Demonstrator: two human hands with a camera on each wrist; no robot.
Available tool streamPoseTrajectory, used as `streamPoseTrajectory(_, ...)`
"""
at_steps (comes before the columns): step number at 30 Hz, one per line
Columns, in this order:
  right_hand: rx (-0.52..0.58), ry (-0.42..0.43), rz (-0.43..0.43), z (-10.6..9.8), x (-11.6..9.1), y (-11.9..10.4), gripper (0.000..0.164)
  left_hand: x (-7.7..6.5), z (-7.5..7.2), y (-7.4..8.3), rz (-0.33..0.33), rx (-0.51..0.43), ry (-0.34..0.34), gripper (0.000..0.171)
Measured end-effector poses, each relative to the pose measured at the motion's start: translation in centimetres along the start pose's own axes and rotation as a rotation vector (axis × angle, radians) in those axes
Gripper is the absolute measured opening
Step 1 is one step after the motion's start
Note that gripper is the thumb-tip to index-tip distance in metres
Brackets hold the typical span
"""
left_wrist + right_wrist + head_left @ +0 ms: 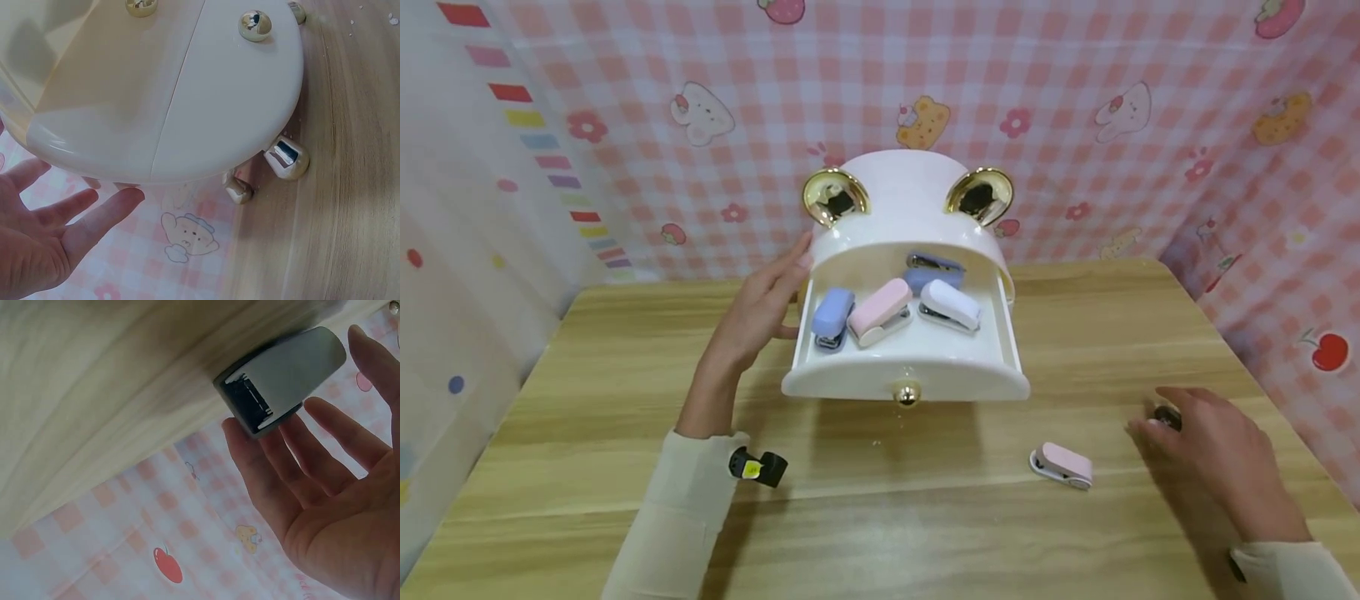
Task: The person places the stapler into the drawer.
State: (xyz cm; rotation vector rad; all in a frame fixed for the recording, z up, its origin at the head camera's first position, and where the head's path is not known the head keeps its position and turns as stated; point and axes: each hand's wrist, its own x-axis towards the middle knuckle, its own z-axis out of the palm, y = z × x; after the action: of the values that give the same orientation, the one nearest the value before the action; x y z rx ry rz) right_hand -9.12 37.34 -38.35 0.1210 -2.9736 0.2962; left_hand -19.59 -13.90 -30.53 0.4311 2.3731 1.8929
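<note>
Hands well apart. Right hand [1217,450] is curved around a pale-and-dark stapler [287,375] on the right side of the table [925,533]; fingertips at its edge, thumb by one end, can't tell if it's actually gripped. Left hand [763,300] has fingers extended against the side of the white box [910,200], not clamped. Stapler looks small, light, stiff; smooth shell probably a bit slippery. Best hold: pinch across the long sides, mid-body; squeezing top to base would likely work the spring. Pink-topped stapler [1063,464] nearby, same handling. Further out, pulled-out drawer [850,383] holds four more staplers; looks like thin, light plastic, so steady the box and use the gold knob [907,393].
</note>
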Motion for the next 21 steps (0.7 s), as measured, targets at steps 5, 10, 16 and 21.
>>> streamPoseTrajectory(5,0.021,-0.02,0.004,0.06,-0.19,0.24,0.044,0.15,0.16,0.06,0.003,0.025,-0.005,0.061)
streamPoseTrajectory(10,0.031,-0.067,0.013,-0.25,-0.08,0.54,0.028,0.18,0.3,0.01,-0.004,0.026,-0.003,0.061)
streamPoseTrajectory(16,0.025,-0.113,0.037,-0.5,-0.16,0.75,0.029,0.33,0.47,-0.16,-0.01,0.025,-0.007,0.061)
streamPoseTrajectory(21,0.013,-0.09,0.028,-0.56,-0.24,0.68,0.027,0.45,0.49,-0.26,-0.004,0.023,-0.014,0.061)
